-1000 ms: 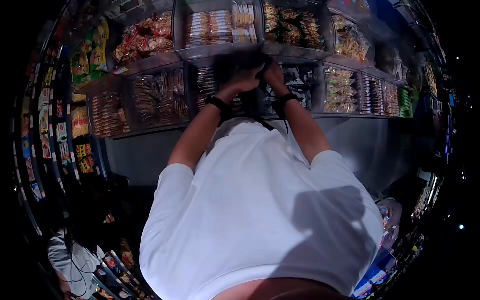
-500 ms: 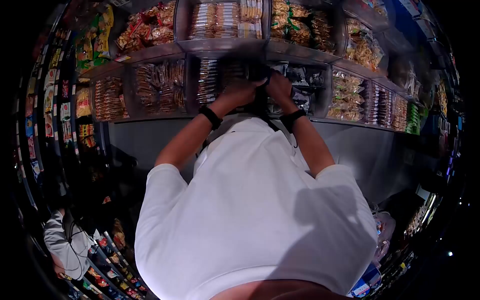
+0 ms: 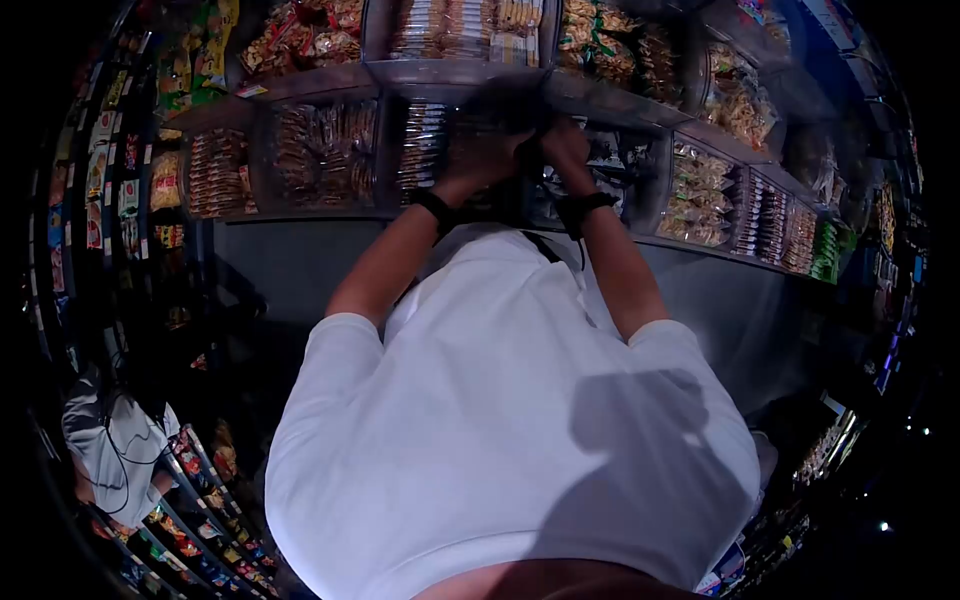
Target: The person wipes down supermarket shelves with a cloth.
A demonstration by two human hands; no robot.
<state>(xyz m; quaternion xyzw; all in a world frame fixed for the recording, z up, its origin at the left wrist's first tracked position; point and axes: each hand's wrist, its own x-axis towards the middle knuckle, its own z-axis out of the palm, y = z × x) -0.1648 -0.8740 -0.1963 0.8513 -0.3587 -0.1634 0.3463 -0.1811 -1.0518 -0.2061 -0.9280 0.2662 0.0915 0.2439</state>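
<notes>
My left hand point(image 3: 487, 160) reaches over the lower row of bins, its thumb side turned toward the other hand. Close beside it, my right hand point(image 3: 567, 146) is curled in. Both hands look closed at a dark thing point(image 3: 532, 130) between them, whose kind I cannot make out in the shadow. Black bands circle both wrists. Under and left of the left hand lies a bin of narrow stacked packets point(image 3: 421, 150). Dark and silvery packets point(image 3: 608, 150) fill the bin to the right of the right hand. The fingertips are mostly hidden.
An upper row of clear bins holds bagged snacks point(image 3: 300, 38) and stacked packets point(image 3: 465, 28). More bagged snacks point(image 3: 695, 195) lie at the lower right. Shelves of packets point(image 3: 100, 190) line the left side. A person in a light top point(image 3: 120, 450) is at the lower left.
The view has shifted slightly, with the left-hand bins higher and the right-hand bins lower. Both hands stay close together at the dark thing. The person at lower left appears further left.
</notes>
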